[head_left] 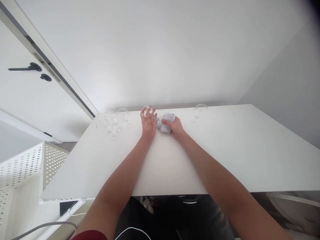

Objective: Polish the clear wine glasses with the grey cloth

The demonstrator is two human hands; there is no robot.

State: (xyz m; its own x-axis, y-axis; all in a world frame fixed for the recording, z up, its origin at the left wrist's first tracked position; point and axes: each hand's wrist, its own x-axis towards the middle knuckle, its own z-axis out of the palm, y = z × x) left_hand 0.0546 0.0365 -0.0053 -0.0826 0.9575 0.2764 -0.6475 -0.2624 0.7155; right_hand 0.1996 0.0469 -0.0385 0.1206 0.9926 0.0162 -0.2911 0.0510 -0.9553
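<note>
My left hand holds a clear wine glass by its bowl, tilted on its side above the white table. The stem points right, toward my right hand. In that hand is a bunched light grey cloth, wrapped about the foot end of the glass, so the foot itself is hidden. To the left stand several more wine glasses, close together and upright. A single wine glass stands upright to the right of my hands.
A plain wall rises behind the table's back edge. On the left is a white door with a black handle. A white perforated panel stands beside the table's left edge. Cables hang near the lower left.
</note>
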